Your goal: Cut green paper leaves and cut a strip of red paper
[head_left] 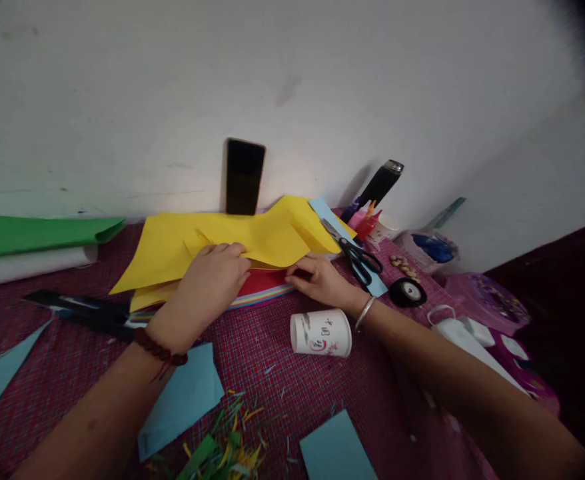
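A stack of coloured paper lies against the wall, with yellow paper (232, 230) on top and a red sheet (265, 281) showing beneath its front edge. My left hand (215, 277) is over the front of the stack, its fingers curled at the yellow paper's edge. At the edge's right part, my right hand (320, 280) has thumb and fingers bent together around the yellow paper; the fingertips are partly hidden. A printed paper cup (321, 333) lies on its side just below my right hand. Black-handled scissors (355, 257) rest on a light blue strip right of the stack.
A phone (245, 177) leans on the wall. Black tape (407, 292), peanuts (403, 267) and a black flask (382, 181) are at right. Green paper (37, 235) lies left, near a dark stapler-like tool (85, 313). Blue paper (337, 448) and paper shreds (227, 447) lie in front.
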The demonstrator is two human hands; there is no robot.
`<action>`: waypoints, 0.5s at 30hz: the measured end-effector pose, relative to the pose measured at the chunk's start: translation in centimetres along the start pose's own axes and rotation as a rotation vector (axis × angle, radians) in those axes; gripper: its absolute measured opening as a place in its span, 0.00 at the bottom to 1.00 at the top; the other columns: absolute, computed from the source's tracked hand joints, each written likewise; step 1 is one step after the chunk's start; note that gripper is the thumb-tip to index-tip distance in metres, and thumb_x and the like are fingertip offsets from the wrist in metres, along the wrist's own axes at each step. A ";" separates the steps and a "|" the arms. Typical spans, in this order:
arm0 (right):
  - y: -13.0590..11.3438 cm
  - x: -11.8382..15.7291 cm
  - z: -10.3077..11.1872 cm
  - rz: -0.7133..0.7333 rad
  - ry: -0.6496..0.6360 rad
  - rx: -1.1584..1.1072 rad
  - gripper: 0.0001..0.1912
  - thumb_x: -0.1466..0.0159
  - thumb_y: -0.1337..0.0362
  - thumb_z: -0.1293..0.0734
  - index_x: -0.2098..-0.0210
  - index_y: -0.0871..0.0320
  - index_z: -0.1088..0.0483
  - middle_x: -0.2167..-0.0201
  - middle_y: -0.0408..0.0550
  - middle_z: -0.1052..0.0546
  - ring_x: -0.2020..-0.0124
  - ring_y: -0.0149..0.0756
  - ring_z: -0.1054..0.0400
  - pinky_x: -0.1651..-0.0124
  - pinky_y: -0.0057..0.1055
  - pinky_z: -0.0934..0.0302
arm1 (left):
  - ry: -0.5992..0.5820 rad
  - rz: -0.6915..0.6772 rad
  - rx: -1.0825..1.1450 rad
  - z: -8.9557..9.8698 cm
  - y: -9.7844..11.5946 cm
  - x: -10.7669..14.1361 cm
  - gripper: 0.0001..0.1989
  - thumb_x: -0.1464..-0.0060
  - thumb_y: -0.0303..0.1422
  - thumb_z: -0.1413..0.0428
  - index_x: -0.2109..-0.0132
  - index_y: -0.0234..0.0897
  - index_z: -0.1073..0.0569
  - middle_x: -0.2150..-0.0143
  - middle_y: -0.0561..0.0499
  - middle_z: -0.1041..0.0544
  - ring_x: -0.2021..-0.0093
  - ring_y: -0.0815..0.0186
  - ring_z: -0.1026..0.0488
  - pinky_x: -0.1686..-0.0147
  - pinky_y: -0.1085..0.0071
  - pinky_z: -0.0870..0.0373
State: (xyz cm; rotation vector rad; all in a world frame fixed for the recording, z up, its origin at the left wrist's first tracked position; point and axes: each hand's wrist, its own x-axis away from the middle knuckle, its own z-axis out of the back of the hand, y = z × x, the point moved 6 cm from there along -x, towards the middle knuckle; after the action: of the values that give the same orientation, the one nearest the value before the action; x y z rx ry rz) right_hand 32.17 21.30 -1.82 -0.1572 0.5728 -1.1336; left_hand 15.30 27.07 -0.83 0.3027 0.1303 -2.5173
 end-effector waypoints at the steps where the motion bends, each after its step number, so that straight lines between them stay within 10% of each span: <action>1: -0.1 0.0 -0.1 0.006 0.013 -0.032 0.06 0.37 0.68 0.34 0.61 0.57 0.25 0.61 0.49 0.23 0.59 0.35 0.29 0.55 0.33 0.35 | 0.002 0.002 0.001 0.0 0.0 0.0 0.13 0.39 0.32 0.51 0.60 0.36 0.22 0.51 0.42 0.24 0.54 0.55 0.27 0.53 0.58 0.33; 15: 1.0 -0.8 -1.8 -0.163 -0.054 -0.179 0.10 0.34 0.63 0.36 0.61 0.55 0.23 0.61 0.47 0.19 0.60 0.35 0.26 0.55 0.33 0.32 | -0.017 -0.001 0.009 0.0 0.2 0.0 0.13 0.39 0.33 0.51 0.60 0.36 0.21 0.52 0.42 0.25 0.55 0.54 0.27 0.54 0.58 0.33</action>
State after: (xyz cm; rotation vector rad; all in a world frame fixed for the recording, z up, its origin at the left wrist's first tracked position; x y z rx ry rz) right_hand 31.84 22.73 -3.46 -0.3942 0.6216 -1.2310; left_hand 15.42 26.92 -0.82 0.2848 0.1127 -2.5211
